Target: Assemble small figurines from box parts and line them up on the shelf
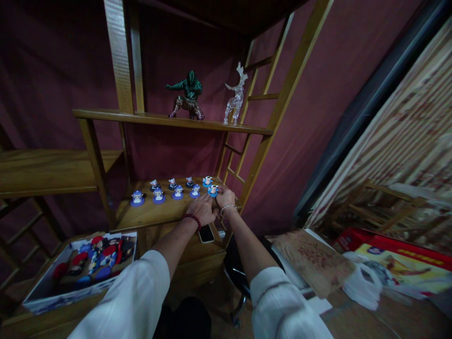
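Observation:
My right hand [226, 197] has its fingers closed at the right side of a small figurine with a blue base [213, 190], at the right end of the front row. My left hand [202, 208] lies palm down by the shelf's front edge, fingers stretched toward the figurines and thumb apart, with nothing seen in it. Left of it stand white-and-purple figurines on purple bases, among them one [158, 196] and another [137, 198]. Behind them is a row of small dark-based figurines, such as one [172, 183], ending in a second blue-based figurine [207, 181].
A phone [206, 234] lies below my left hand. On the shelf above stand a green crouching statue [189, 96] and a clear deer figure [235, 96]. A box [38, 301] of colourful figurines sits lower left. Cardboard [310, 259] and a plastic bag [362, 285] are at right.

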### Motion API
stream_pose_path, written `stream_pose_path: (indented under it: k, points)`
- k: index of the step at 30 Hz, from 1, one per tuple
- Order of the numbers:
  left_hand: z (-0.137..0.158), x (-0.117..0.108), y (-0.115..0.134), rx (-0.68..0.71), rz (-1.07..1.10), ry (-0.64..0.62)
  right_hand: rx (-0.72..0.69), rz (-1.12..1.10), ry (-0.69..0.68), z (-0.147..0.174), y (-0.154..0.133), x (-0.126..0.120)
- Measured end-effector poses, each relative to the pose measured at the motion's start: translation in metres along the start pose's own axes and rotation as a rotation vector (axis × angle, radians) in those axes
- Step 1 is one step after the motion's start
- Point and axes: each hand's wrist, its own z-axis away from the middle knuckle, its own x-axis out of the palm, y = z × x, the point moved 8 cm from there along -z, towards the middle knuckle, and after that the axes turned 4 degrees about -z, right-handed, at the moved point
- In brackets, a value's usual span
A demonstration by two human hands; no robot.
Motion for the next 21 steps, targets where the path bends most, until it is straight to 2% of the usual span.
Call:
stream_pose_path:
  k: [8, 17, 21]
  points:
    - [0.000, 0.000, 0.000, -0.009, 0.011, -0.018, 0.004, -0.003, -0.011, -0.001, 0.001, 0.001]
    - [0.002, -0.002, 0.002, 0.009, -0.003, -0.013, 0.019, 0.029, 0.109, 0.004, 0.007, -0.007]
    - [0.004, -0.003, 0.003, 0.016, -0.006, -0.009, 0.024, 0.028, 0.107, 0.007, 0.012, -0.009]
